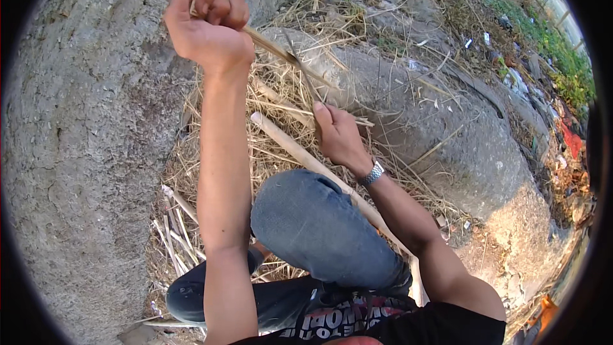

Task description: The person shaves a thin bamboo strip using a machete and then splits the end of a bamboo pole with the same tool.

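My left hand (211, 22), raised at the upper left, is closed with its fingers curled round a thin split stick (271, 45), which looks like bamboo. From the fist the stick slants down to the right. Lower and to the right, my right hand (341, 137) is wrapped round a knife, its handle hidden in the fist. The narrow dark knife blade (308, 80) points up and to the left and crosses the stick, seemingly against it. A silver watch (372, 173) sits on my right wrist.
A long pale pole (300, 152) slants past my bent knee (306, 223). Straw and shavings (211, 147) litter the ground, with cut sticks (175, 236) at lower left. Large grey rocks (83, 153) flank me; rubbish (514, 80) lies at the far right.
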The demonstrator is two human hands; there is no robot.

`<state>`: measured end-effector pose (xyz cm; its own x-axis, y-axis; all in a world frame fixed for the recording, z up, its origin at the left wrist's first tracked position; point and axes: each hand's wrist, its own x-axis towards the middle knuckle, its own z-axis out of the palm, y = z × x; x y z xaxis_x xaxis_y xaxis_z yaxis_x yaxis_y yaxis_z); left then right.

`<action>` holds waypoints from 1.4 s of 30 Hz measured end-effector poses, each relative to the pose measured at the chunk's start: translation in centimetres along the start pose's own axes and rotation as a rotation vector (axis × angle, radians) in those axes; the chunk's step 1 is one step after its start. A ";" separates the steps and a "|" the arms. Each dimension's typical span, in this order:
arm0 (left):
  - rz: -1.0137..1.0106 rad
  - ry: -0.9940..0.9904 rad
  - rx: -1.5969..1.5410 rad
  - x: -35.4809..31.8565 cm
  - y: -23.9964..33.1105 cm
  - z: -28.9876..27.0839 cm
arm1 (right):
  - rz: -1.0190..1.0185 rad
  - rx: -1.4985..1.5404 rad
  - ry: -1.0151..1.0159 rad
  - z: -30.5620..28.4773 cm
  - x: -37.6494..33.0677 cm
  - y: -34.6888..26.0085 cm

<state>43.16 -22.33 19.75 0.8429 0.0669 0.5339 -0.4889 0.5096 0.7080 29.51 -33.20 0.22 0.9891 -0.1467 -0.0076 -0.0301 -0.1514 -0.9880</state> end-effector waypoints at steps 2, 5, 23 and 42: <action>0.006 -0.025 -0.014 0.3 -0.3 -0.3 | -0.016 0.045 -0.009 1.1 0.6 -1.4; 0.013 0.086 0.017 1.0 0.2 -1.4 | -0.134 0.000 0.015 1.4 1.2 0.9; 0.041 0.113 0.008 -1.0 1.6 -5.0 | 0.238 -0.256 -0.107 -0.7 -0.3 3.3; 0.050 0.176 0.055 -0.2 -0.1 -1.9 | 0.317 -0.252 0.055 -1.9 0.8 15.4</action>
<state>43.47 -20.81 18.67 0.8412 0.2426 0.4833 -0.5387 0.4545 0.7094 29.54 -37.49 -14.67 0.9162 -0.2759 -0.2905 -0.3733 -0.3245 -0.8691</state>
